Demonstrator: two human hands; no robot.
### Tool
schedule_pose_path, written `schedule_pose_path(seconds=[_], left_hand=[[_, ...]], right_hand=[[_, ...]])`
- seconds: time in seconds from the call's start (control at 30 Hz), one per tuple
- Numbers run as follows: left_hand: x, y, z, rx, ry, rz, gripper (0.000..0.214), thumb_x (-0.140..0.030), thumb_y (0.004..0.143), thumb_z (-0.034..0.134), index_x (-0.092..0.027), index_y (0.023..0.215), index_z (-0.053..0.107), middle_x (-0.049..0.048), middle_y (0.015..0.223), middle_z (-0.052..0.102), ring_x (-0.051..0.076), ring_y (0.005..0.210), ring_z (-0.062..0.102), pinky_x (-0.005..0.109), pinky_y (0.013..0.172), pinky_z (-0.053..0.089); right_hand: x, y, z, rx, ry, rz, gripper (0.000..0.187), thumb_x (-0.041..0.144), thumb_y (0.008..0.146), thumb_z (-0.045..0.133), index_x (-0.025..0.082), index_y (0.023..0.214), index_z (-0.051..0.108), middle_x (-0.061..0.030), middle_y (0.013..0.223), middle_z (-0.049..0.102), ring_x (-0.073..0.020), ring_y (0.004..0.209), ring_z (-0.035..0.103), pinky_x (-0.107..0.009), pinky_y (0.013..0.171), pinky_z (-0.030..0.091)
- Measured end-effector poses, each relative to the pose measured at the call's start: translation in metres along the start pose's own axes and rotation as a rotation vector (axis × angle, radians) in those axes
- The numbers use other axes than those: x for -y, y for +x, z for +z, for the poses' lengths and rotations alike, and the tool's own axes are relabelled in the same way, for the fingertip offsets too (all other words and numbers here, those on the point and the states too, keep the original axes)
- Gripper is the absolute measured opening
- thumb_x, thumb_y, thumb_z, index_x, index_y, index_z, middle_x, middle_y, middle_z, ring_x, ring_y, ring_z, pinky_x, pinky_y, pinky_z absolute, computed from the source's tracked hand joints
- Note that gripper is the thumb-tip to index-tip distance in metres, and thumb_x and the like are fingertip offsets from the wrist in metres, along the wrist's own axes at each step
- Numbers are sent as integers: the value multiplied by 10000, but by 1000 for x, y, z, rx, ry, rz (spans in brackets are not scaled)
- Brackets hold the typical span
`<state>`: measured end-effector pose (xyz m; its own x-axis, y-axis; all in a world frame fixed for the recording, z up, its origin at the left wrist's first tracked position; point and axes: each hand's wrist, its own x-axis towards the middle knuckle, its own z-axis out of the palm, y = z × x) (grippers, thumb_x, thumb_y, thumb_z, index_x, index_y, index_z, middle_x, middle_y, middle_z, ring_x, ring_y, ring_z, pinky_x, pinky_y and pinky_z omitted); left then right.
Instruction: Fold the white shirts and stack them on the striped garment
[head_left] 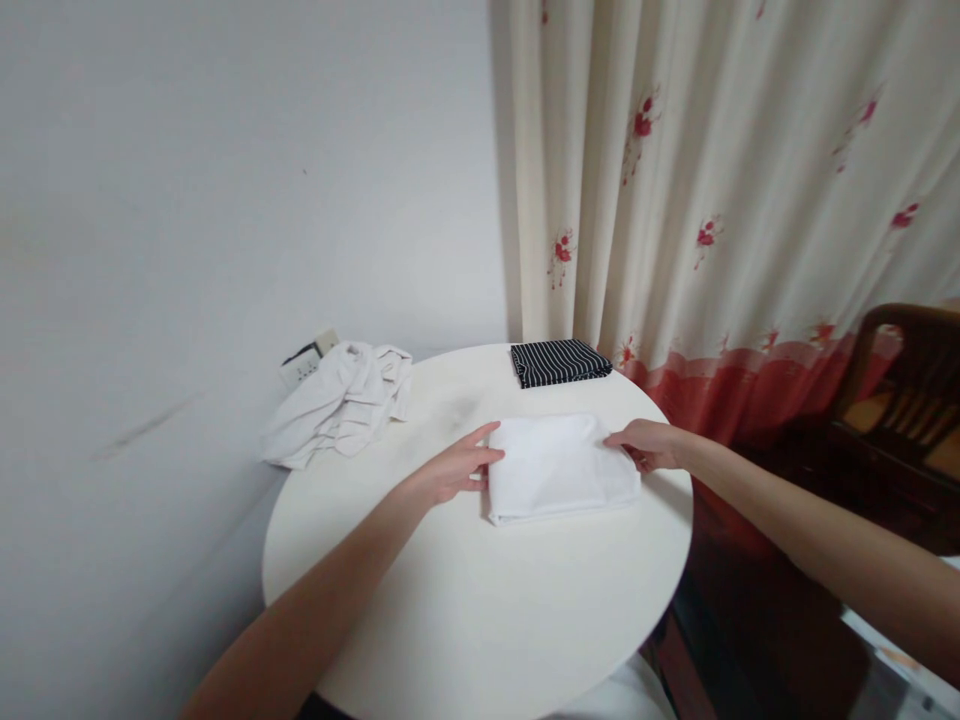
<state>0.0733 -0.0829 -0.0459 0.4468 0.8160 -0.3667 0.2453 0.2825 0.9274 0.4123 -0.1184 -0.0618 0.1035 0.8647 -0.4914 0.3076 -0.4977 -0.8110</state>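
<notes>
A folded white cloth point(559, 467) lies flat in the middle of the round white table point(465, 620). My left hand point(454, 468) rests at the cloth's left edge, fingers curled against it with the thumb stretched toward the top. My right hand point(649, 443) sits at the cloth's right edge, fingers closed on its corner. Both hands touch the cloth from opposite sides.
A folded black cloth with white stripes point(559, 361) sits at the table's far edge. A crumpled white garment point(341, 400) hangs over the far left rim by a wall socket point(304, 362). A floral curtain point(720, 200) hangs behind; a dark wooden chair point(900, 400) stands right.
</notes>
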Motion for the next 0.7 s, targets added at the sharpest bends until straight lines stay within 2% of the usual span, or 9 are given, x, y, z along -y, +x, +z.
schedule_pose_path(seconds=[0.07, 0.17, 0.23, 0.3, 0.4, 0.53, 0.7], left_hand=[[3, 4, 3, -15, 23, 6, 902, -244, 784, 717, -315, 1569, 277, 90, 1349, 611, 253, 1153, 588, 395, 967, 465], [3, 7, 10, -45, 40, 68, 990, -183, 773, 700, -270, 1606, 171, 126, 1377, 592, 262, 1164, 581, 365, 942, 470], [1, 5, 13, -60, 40, 111, 987, -153, 767, 692, -257, 1606, 183, 138, 1342, 608, 259, 1137, 592, 349, 922, 476], [0, 2, 16, -32, 11, 122, 949, -147, 777, 680, -299, 1594, 222, 120, 1301, 626, 252, 1104, 609, 354, 901, 488], [1, 0, 22, 43, -96, 93, 888, -157, 802, 661, -362, 1570, 266, 89, 1277, 635, 241, 1053, 639, 367, 860, 514], [1, 11, 39, 23, -358, 67, 838, -151, 820, 640, -345, 1559, 296, 75, 1289, 639, 209, 1012, 661, 317, 813, 537], [-19, 38, 56, 1, -610, 71, 805, -245, 874, 615, -494, 1541, 237, 2, 1396, 574, 191, 945, 688, 333, 751, 578]], right_hand=[[1, 4, 3, 29, 35, 56, 205, 253, 769, 775, 155, 722, 601, 5, 583, 577, -100, 500, 511, -201, 451, 390], [2, 5, 8, 33, 6, 33, 182, 236, 744, 795, 138, 805, 654, -52, 739, 692, -133, 592, 617, -216, 498, 447], [1, 3, 11, -1, 0, -9, 165, 220, 749, 782, 140, 844, 672, -75, 824, 728, -158, 658, 667, -223, 528, 481], [1, -1, 13, -18, 60, -60, 167, 199, 753, 765, 146, 884, 675, -92, 872, 745, -187, 729, 703, -234, 578, 524], [9, -8, 9, 28, 219, -135, 209, 178, 759, 727, 151, 959, 673, -112, 902, 759, -231, 815, 731, -280, 676, 583], [41, -17, -8, 73, 309, -150, 235, 170, 788, 666, 147, 1022, 676, -108, 844, 763, -241, 786, 739, -324, 724, 609], [92, -19, -37, 21, 235, -160, 189, 223, 843, 621, 148, 1007, 679, -105, 756, 748, -247, 755, 731, -326, 701, 618]])
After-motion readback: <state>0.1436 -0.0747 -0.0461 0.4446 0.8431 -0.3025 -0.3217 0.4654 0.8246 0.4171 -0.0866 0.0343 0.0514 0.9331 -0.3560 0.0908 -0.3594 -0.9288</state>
